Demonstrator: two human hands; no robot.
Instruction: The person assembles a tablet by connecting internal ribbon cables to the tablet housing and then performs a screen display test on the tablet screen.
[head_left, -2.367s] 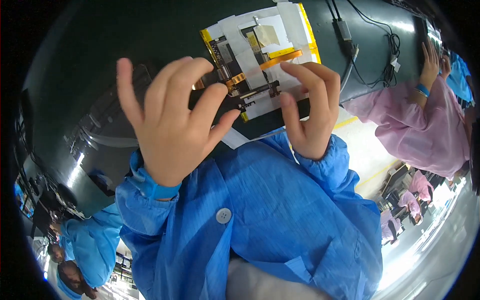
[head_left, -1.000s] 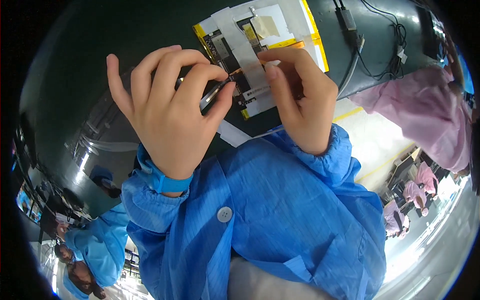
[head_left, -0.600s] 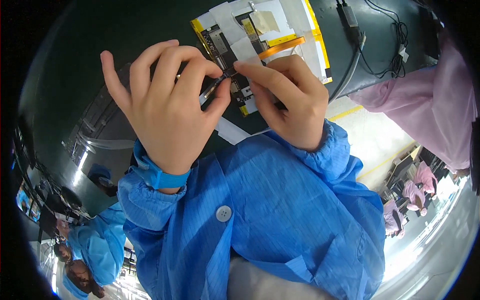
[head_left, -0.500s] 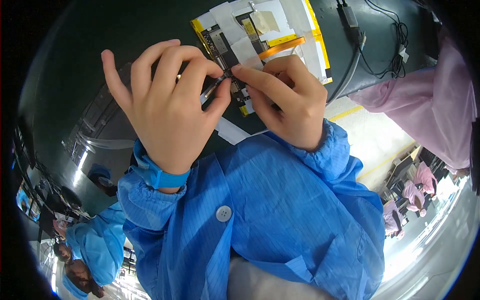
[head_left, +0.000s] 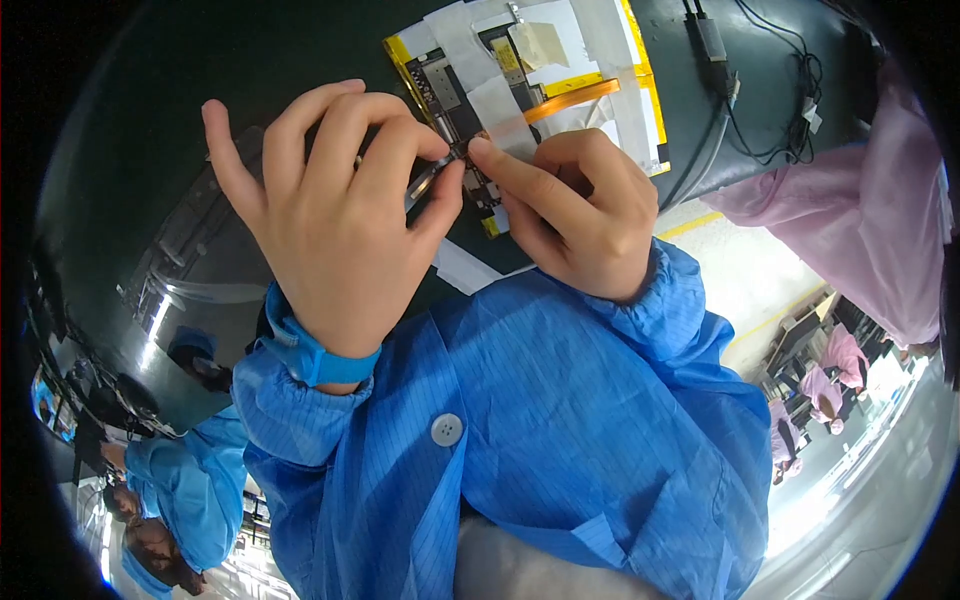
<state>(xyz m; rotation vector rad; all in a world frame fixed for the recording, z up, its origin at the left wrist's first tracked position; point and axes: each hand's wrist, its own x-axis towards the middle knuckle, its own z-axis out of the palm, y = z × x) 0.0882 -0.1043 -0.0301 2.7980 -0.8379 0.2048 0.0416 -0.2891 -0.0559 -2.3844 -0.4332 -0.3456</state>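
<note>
My left hand (head_left: 340, 215) pinches a small dark metallic part (head_left: 428, 182) between thumb and index finger, its little finger stretched away. That part meets the lower left edge of a dark circuit board (head_left: 440, 85), which belongs to a flat opened device with white battery panels (head_left: 570, 55) and yellow tape borders. My right hand (head_left: 595, 215) lies over the board's near end. Its index fingertip presses close to my left fingertips, with the other fingers curled in; whatever they hold is hidden. An orange flex cable (head_left: 575, 98) arches over the panels, just beyond my right hand.
Dark table (head_left: 250, 50) lies under everything. A black adapter with grey and black cables (head_left: 712, 45) sits at the far right. Left of my hand is a transparent tray-like sheet (head_left: 205, 230). A person in a pink sleeve (head_left: 840, 200) is at the right, another in blue (head_left: 190, 470) lower left.
The device has shifted slightly right and nearer. My right index finger has moved slightly with it, while my left hand keeps nearly the same pinch.
</note>
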